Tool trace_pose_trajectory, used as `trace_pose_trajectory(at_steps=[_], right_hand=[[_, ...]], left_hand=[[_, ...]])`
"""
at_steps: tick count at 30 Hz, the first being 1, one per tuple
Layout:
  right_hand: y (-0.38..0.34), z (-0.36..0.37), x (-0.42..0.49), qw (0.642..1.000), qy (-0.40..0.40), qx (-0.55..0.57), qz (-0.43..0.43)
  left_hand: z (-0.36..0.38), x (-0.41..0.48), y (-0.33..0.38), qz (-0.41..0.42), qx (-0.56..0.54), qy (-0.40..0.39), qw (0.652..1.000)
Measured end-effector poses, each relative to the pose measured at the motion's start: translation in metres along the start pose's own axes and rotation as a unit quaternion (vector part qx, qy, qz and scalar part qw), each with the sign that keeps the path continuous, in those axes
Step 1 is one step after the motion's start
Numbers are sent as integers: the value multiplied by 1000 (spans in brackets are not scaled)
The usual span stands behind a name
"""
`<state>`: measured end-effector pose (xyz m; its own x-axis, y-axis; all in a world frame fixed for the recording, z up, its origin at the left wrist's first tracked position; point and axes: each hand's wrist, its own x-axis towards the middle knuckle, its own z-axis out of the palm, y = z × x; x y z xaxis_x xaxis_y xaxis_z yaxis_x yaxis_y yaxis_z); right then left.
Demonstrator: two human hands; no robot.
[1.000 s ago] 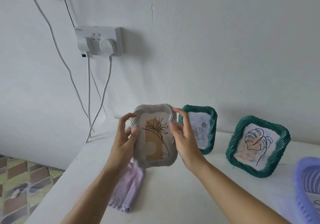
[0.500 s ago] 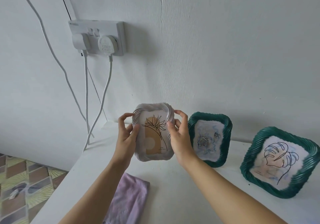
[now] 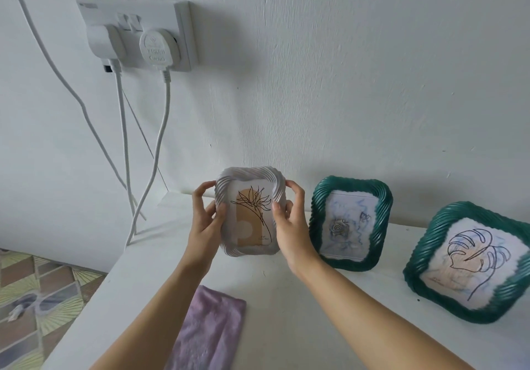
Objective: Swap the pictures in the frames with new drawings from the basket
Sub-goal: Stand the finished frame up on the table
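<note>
Frame: white picture frame with a twisted, rope-like rim [image 3: 249, 176], upright and facing the camera, clasped between both hands; its lower edge sits at the white tabletop [image 3: 275, 298], though contact there is unclear.
Drawing: black line drawing of a flower over a tan arch [image 3: 252, 215], inside that frame, between the two thumbs.
Left hand [image 3: 205, 222]: grips the frame's left rim, thumb on the front, fingers curled round the upper corner.
Right hand [image 3: 291, 226]: grips the right rim the same way, thumb on the front, fingers behind.
Just right of the right hand: dark green twisted-rim frame with a rose sketch [image 3: 317, 226], standing against the wall.
Further right: dark green twisted-rim frame with a leaf outline [image 3: 436, 226], tilted, apart from the first.
Below the left hand: folded lilac fluffy cloth [image 3: 209, 332], flat beside the left forearm.
Above the left hand: white double wall socket [image 3: 183, 31], two plugs in it, white cables [image 3: 159, 146] hanging.
</note>
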<state>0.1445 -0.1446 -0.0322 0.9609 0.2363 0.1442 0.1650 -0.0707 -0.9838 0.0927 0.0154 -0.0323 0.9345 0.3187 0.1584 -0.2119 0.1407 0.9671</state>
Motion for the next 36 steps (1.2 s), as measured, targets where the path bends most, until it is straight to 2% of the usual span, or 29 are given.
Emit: trace_pose_trajectory(at_steps=[6, 17, 20, 23, 26, 30, 33, 36], right_hand=[[-1, 1, -4, 1000, 3, -19, 18], [-17, -3, -11, 998, 14, -36, 49], [-26, -7, -17, 998, 7, -43, 46], [-36, -15, -26, 996, -14, -83, 32], [-52, -31, -41, 998, -23, -64, -3], [-70, -69, -64, 997, 33, -43, -57], [-65, -106, -80, 985, 135, -63, -86], [-50, -135, -94, 972, 215, -65, -67]], left_hand=[[-1, -6, 2, -10, 2, -14, 1000], [-3, -17, 8, -34, 78, 16, 996], [-4, -25, 13, -33, 95, 48, 994], [0, -35, 24, -2, 157, 114, 981], [11, -46, 41, 31, 186, 144, 972], [42, -59, 69, 51, 155, 73, 984], [72, -66, 73, 50, 133, 14, 990], [103, -72, 55, 25, 124, -23, 992]])
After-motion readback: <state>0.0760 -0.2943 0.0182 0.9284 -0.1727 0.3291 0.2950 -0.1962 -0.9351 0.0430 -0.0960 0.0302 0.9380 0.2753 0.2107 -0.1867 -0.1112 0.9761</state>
